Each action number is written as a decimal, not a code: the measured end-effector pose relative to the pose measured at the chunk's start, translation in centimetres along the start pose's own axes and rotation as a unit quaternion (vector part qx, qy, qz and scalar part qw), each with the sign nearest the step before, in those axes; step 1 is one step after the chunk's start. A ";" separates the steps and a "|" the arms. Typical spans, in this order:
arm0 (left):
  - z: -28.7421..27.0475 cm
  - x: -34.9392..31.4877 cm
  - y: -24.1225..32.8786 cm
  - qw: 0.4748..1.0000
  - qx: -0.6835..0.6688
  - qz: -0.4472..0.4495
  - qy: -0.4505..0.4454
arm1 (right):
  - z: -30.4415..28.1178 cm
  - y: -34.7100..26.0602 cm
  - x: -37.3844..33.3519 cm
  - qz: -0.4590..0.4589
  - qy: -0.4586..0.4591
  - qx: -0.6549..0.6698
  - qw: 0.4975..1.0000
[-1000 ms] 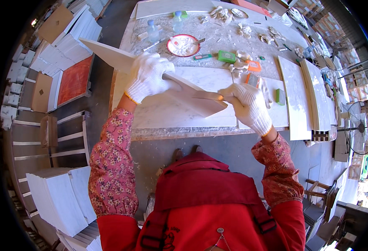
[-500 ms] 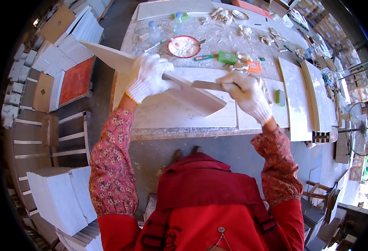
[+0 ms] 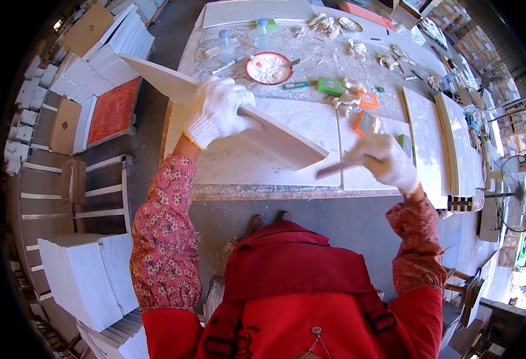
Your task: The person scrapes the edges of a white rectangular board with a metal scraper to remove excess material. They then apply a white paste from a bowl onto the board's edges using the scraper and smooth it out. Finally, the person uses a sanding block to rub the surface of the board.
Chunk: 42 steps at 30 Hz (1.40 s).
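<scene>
My left hand (image 3: 221, 110), in a white knit glove, is closed over the upper edge of a long pale stone tile (image 3: 287, 142). The tile stands tilted on edge, running from the upper left to the table's front middle. My right hand (image 3: 388, 160), also gloved, grips a narrow flat bar-like tool (image 3: 333, 170). Motion blurs the tool, and its exact kind does not show. It is just right of the tile's near end, apart from it. Beneath the tile lies a white veined slab (image 3: 215, 164) on the worktable.
Across the dusty tabletop are a red-rimmed bowl of white paste (image 3: 269, 67), water bottles (image 3: 226, 48), a green box (image 3: 330, 86), an orange box (image 3: 367, 100) and crumpled gloves (image 3: 324, 24). Slabs (image 3: 454, 143) lean at the right. Stacked tiles (image 3: 80, 281) stand on the left.
My right hand has swung right and toward me, taking the tool off the tile's edge. The left hand still holds the tile in much the same pose. The view has shifted slightly.
</scene>
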<state>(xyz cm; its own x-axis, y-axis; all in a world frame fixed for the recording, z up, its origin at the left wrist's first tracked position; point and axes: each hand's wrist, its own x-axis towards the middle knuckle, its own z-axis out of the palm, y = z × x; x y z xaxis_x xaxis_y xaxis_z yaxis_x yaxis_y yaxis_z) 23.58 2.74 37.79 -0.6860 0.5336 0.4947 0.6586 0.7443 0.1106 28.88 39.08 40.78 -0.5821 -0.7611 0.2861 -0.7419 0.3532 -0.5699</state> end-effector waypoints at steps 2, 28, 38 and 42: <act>0.2 0.3 0.1 1.000 -0.009 0.006 0.010 | -1.9 1.4 -4.3 0.086 0.044 0.085 0.992; -2.2 -1.5 -4.4 0.990 0.111 0.032 0.082 | 26.3 9.2 1.3 0.341 0.555 0.535 0.538; 0.0 1.0 -5.3 0.994 0.003 0.041 0.101 | 34.0 15.7 -1.5 0.317 0.675 0.473 0.469; 0.0 0.5 -5.9 0.992 -0.015 0.029 0.121 | 36.1 16.0 -1.5 0.310 0.678 0.497 0.444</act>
<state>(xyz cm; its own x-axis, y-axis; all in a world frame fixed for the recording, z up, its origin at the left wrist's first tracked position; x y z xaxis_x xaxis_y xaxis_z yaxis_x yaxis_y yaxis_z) 19.36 -1.38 37.38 -0.5541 0.4612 0.6930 0.7066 0.7007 0.0987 29.90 26.28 3.42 -0.7362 0.5811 -0.3469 -0.1789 -0.6615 -0.7283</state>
